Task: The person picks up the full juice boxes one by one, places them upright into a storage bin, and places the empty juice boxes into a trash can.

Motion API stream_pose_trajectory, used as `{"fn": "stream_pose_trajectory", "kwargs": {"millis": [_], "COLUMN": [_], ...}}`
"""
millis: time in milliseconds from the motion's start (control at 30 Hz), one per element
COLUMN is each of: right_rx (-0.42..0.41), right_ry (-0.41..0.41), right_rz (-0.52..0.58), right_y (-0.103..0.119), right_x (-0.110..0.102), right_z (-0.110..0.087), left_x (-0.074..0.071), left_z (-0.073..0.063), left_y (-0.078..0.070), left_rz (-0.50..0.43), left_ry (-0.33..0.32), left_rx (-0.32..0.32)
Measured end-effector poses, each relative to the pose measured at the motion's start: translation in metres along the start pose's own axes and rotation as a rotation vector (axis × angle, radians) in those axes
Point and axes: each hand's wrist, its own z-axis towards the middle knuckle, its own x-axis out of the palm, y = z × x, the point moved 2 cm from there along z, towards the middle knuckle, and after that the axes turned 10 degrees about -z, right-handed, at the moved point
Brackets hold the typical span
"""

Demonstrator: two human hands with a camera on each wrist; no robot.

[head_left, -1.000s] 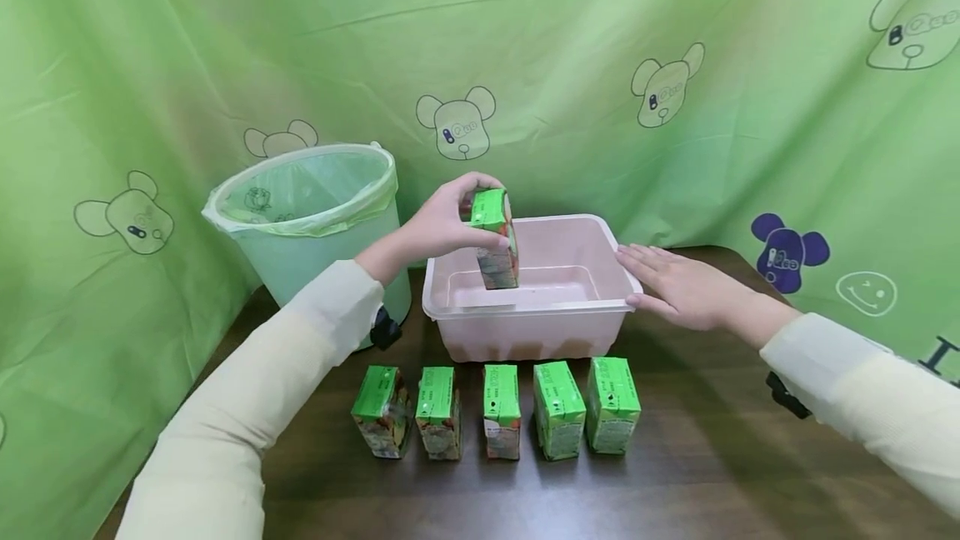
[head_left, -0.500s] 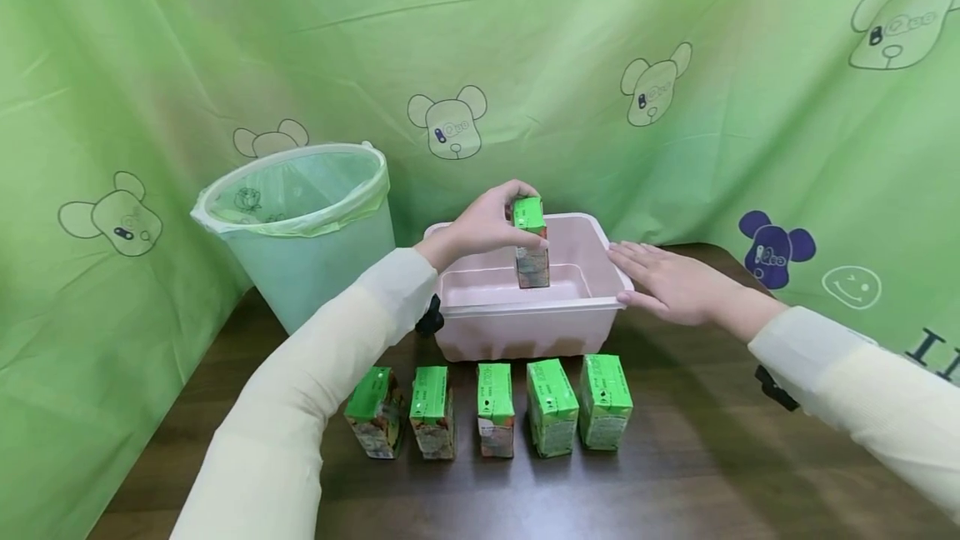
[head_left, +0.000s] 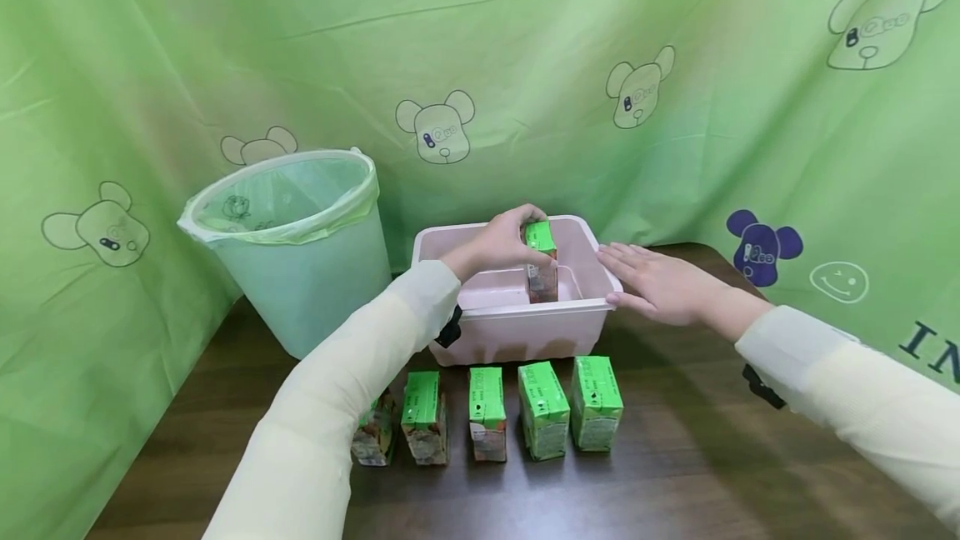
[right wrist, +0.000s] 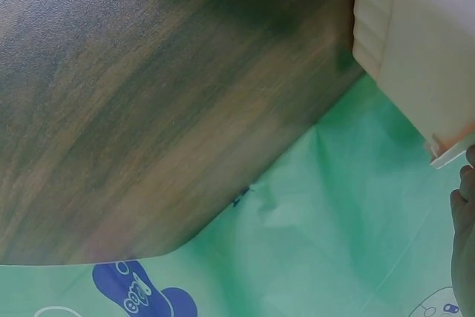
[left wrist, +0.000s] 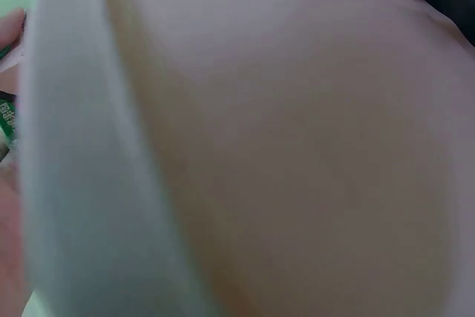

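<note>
In the head view my left hand [head_left: 504,242] grips a drink carton [head_left: 542,280] with a green top, thumb in front and fingers behind. The carton is upright inside the pink plastic tub [head_left: 517,338], near its right end; I cannot tell whether it touches the tub floor. My right hand [head_left: 667,284] rests with straight fingers on the tub's right rim. Its fingers also show at the edge of the right wrist view, against the tub wall [right wrist: 427,57]. Blurred close surfaces fill most of the left wrist view.
Several similar cartons [head_left: 488,415] stand in a row before the tub; my left sleeve partly covers the leftmost. A pale green bin [head_left: 315,290] with a liner stands left of the tub. Green printed cloth [head_left: 525,40] hangs behind the dark wooden table [head_left: 675,473].
My left hand has carried the carton rightward across the tub and then lower into it. The right hand has stayed on the rim. The head view has shifted slightly.
</note>
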Motion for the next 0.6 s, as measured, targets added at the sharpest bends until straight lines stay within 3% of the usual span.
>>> {"fn": "stream_pose_trajectory", "kwargs": {"millis": [467,600], "right_rx": [-0.018,-0.017], "right_ry": [-0.011,-0.01], "right_rz": [-0.013,-0.015], "right_y": [0.001,0.001], "right_x": [0.0,0.0], "right_z": [0.001,0.001], "left_x": [0.01,0.012], "left_z": [0.003,0.006], "left_y": [0.015,0.019], "left_rz": [-0.024,0.02], "left_ry": [0.092,0.099], "left_rx": [-0.013,0.008]}}
